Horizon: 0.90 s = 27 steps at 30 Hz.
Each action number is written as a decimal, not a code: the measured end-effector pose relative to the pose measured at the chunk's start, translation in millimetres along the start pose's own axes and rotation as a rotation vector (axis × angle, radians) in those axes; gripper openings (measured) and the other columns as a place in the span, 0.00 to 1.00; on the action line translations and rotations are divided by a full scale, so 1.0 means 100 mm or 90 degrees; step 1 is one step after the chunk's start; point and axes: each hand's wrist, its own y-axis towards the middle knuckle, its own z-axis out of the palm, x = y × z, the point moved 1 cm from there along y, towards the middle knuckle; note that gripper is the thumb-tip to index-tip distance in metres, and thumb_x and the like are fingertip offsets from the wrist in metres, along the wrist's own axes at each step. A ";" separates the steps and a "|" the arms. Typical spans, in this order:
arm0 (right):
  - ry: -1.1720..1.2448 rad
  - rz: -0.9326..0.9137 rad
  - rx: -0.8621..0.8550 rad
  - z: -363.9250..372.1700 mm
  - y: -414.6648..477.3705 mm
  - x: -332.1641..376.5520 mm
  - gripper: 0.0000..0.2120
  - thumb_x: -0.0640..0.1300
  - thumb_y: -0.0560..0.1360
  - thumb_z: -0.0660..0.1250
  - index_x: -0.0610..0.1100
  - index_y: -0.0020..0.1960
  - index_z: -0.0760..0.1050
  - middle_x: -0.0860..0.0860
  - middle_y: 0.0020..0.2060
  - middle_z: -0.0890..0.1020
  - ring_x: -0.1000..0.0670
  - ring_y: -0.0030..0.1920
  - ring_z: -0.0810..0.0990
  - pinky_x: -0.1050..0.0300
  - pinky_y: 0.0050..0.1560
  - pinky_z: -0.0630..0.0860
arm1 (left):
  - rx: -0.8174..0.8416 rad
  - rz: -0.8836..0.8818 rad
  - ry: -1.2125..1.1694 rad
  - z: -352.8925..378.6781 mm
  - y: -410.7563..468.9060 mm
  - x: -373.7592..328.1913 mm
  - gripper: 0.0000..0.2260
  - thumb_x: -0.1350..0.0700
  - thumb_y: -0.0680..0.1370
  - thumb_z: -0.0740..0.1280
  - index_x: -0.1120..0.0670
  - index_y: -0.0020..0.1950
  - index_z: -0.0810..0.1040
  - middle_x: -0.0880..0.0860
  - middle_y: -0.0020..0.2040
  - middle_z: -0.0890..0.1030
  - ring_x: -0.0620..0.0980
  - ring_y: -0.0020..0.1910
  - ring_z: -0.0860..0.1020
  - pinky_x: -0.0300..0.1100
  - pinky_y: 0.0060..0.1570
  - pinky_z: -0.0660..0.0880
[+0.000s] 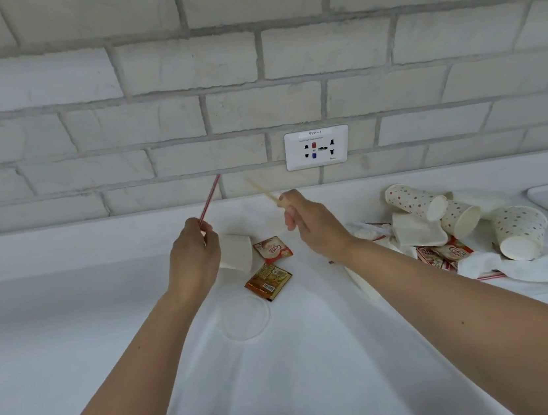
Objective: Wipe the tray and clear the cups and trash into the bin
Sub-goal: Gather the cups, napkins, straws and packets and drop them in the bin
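Left grip (pixel 194 255) pinches straw (pixel 210 194), right grip (pixel 313 226) pinches stirrer (pixel 263 191); both held above surface (pixel 72 318), likely gathering trash for bin. At right, cups (pixel 416 200) lie piled; sachets (pixel 272 249) below hands. Bin unseen.

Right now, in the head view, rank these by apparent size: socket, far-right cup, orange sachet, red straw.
1. The socket and the far-right cup: about alike, too close to rank.
2. The orange sachet.
3. The red straw: long but very thin.
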 end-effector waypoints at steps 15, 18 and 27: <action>0.549 0.203 -0.272 -0.53 -0.32 0.44 0.15 0.33 0.81 0.48 0.47 0.45 0.67 0.47 0.33 0.72 0.51 0.32 0.71 0.60 0.38 0.73 | 0.400 -0.153 0.291 0.22 -0.53 0.29 0.36 0.39 0.66 0.73 0.58 0.65 0.67 0.52 0.62 0.73 0.51 0.62 0.72 0.41 0.55 0.71; 0.545 0.222 -0.275 -0.61 -0.50 0.47 0.14 0.33 0.82 0.48 0.45 0.45 0.67 0.47 0.33 0.72 0.50 0.33 0.71 0.61 0.37 0.73 | 0.412 -0.177 0.292 0.21 -0.57 0.26 0.36 0.38 0.66 0.73 0.58 0.64 0.68 0.53 0.61 0.74 0.52 0.61 0.72 0.40 0.53 0.70; 0.528 0.284 -0.265 -0.83 -1.09 0.48 0.09 0.35 0.82 0.48 0.40 0.56 0.66 0.48 0.33 0.72 0.50 0.31 0.71 0.65 0.32 0.71 | 0.291 -0.077 0.109 0.23 -0.75 -0.21 0.13 0.54 0.80 0.60 0.63 0.54 0.76 0.58 0.48 0.79 0.57 0.50 0.76 0.43 0.43 0.69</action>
